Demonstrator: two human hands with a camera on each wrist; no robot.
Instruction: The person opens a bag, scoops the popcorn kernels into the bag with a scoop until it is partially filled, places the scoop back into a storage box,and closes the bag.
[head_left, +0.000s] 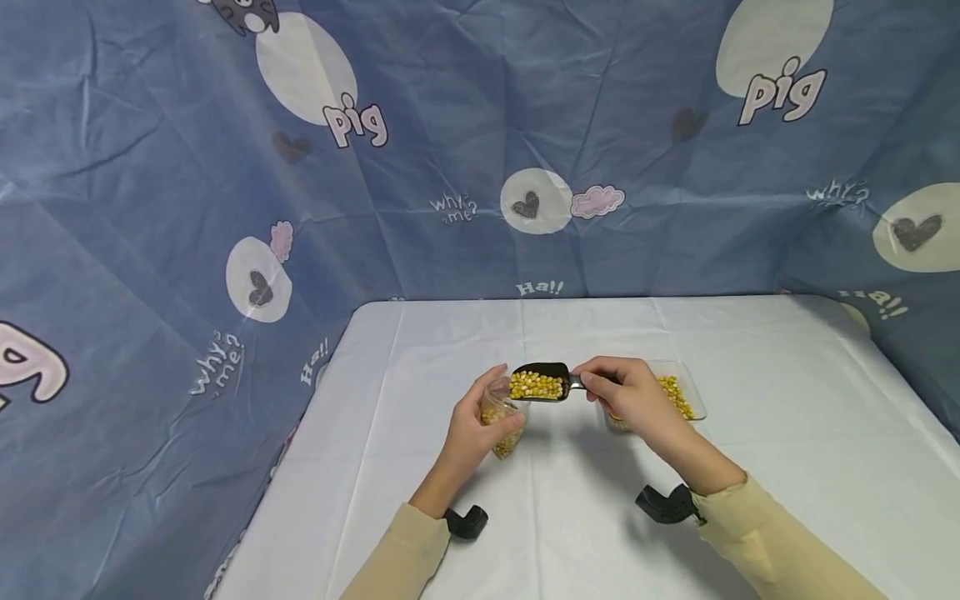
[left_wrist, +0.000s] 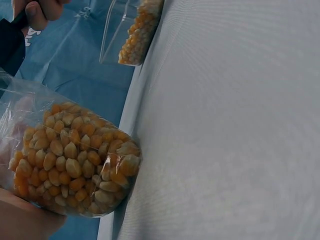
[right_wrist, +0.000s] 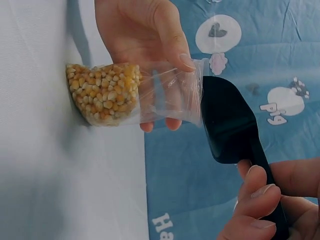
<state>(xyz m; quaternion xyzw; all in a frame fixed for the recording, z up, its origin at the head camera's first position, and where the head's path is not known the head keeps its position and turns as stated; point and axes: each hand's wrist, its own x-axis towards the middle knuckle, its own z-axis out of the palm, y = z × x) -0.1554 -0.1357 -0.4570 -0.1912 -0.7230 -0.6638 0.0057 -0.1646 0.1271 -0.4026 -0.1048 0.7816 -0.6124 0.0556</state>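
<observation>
A clear plastic bag (right_wrist: 105, 95), its lower part full of yellow corn kernels, is held upright by my left hand (head_left: 475, 421), with the thumb on one side and fingers on the other. My right hand (head_left: 630, 390) grips the handle of a black scoop (right_wrist: 227, 120). In the head view, corn kernels (head_left: 536, 385) fill the scoop. Its front edge is right at the bag's mouth, seen from below in the right wrist view. The left wrist view shows the bag's kernels (left_wrist: 75, 155) close up.
A clear plastic container (head_left: 693, 392) with more corn stands on the white-covered table (head_left: 420, 358), partly behind my right hand. A blue printed cloth (head_left: 450, 150) hangs behind the table and along its left. Black mounts (head_left: 467, 522) sit at both wrists.
</observation>
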